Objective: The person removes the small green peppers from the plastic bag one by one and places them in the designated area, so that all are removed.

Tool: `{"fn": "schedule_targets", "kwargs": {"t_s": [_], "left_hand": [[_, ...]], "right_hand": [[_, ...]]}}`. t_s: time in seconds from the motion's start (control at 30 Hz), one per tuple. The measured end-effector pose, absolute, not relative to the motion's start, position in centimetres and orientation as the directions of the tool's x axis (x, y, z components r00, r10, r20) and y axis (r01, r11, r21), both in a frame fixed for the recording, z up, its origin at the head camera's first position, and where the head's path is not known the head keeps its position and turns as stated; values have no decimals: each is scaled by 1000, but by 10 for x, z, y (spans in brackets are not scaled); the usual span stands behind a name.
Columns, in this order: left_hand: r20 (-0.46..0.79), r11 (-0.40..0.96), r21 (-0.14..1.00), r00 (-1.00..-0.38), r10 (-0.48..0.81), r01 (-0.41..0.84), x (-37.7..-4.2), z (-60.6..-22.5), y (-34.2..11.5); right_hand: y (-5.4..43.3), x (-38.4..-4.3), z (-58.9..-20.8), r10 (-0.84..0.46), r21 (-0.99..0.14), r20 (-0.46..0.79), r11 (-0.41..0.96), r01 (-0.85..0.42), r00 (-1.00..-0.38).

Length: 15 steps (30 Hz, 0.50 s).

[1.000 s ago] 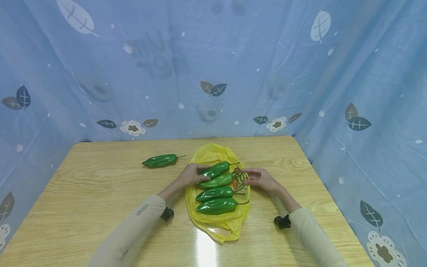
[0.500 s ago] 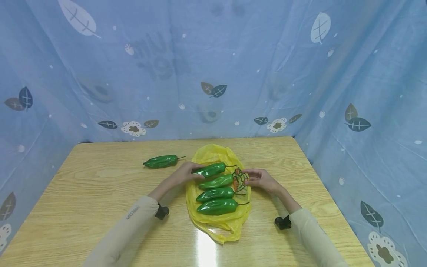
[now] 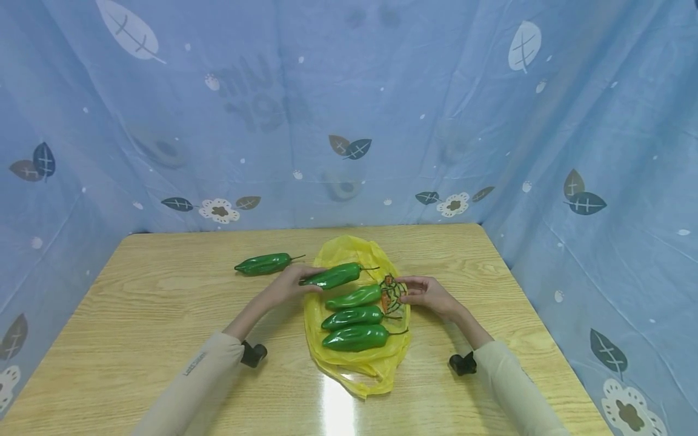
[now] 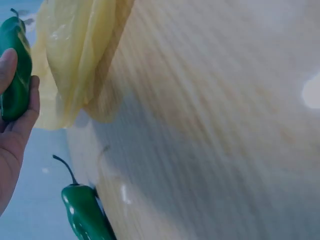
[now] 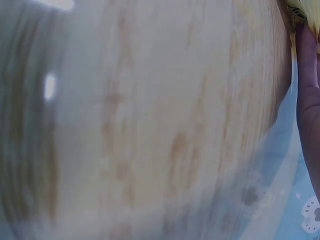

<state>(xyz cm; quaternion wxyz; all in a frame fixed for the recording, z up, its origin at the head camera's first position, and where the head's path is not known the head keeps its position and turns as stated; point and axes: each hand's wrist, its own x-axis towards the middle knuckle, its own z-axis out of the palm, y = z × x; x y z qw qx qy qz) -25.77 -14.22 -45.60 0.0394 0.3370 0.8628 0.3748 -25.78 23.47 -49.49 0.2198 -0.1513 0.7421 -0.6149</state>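
Note:
My left hand (image 3: 289, 284) grips a long green chili pepper (image 3: 335, 277) by its tip end, over the upper left of a yellow plastic bag (image 3: 349, 245). In the left wrist view, the thumb and fingers wrap this pepper (image 4: 21, 60). Three more peppers lie in a column on the bag: the top one (image 3: 357, 297), the middle one (image 3: 351, 318) and the bottom one (image 3: 355, 338). My right hand (image 3: 433, 297) pinches the bag's right edge, beside an orange, green and black patterned patch (image 3: 389, 293). Only part of that hand shows in the right wrist view.
Another green pepper (image 3: 264, 264) lies on the wooden table (image 3: 163, 315), left of the bag. Blue printed curtains (image 3: 300, 109) hang behind the table and along both sides. Black wrist cameras stick out from both sleeves.
My left hand has drawn the uppermost pepper to the left, away from the other peppers on the bag. The right hand has stayed at the bag's edge.

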Motion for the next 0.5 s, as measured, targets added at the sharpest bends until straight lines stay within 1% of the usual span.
{"fn": "schedule_targets", "kwargs": {"t_s": [0.17,0.5], "left_hand": [[163,493,705,-793,587,510,-244,-456,-152],[202,506,699,-819,537,504,-222,-455,-179]], "right_hand": [[235,-258,-496,-490,-979,-148,197,57,-859],[235,-260,-497,-473,-973,-156,222,54,-867]]}}
